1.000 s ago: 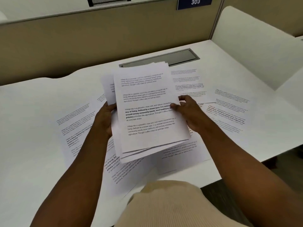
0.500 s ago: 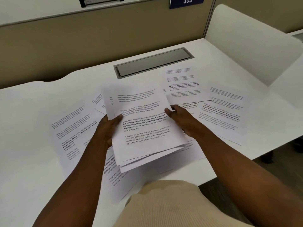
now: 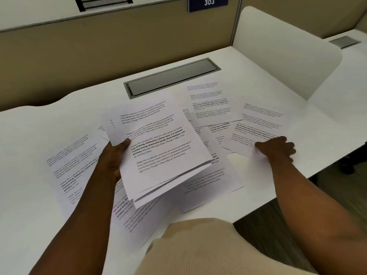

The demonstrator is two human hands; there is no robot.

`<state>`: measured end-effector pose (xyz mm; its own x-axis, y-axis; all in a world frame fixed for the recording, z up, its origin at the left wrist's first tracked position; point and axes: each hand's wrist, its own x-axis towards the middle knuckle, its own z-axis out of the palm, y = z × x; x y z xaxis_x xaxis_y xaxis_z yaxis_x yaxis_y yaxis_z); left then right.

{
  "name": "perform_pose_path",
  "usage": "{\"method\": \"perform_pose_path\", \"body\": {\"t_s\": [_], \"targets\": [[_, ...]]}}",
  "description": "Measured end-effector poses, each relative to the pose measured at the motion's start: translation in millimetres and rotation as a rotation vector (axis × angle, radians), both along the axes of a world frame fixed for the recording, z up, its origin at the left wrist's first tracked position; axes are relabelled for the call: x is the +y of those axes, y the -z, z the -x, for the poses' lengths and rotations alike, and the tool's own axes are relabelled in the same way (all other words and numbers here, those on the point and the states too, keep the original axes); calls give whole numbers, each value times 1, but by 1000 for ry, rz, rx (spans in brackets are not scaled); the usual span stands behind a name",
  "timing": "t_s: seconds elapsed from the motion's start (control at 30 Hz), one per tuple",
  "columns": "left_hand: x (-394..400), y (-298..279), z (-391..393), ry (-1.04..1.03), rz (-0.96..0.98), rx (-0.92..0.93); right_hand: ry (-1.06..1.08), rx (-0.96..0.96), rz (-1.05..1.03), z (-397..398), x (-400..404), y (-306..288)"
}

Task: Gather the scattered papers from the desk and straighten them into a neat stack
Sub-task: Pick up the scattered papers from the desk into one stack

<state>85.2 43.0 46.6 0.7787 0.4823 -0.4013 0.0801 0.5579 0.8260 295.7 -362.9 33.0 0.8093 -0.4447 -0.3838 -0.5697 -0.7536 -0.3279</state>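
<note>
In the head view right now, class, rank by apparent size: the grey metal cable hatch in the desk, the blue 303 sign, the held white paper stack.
1. Held white paper stack, though nearness inflates it.
2. Grey metal cable hatch.
3. Blue 303 sign, cropped and farthest.

The held stack covers most of the left hand, only the thumb shows. Text on the far sheets is too blurry to read. The vent and 303 sign get cut off up top.

Blue sign — "303"; held papers — "Village life is a peaceful"
</note>
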Motion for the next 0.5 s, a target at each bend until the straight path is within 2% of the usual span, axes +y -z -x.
{"method": "perform_pose_path", "body": {"t_s": [0.23, 0.5], "targets": [[1, 1, -4, 4, 6, 23, -81, 102, 111, -12, -14, -12], [1, 0, -5, -2, 15, 1, -70, 197, 103, -22, -21, -13]]}}
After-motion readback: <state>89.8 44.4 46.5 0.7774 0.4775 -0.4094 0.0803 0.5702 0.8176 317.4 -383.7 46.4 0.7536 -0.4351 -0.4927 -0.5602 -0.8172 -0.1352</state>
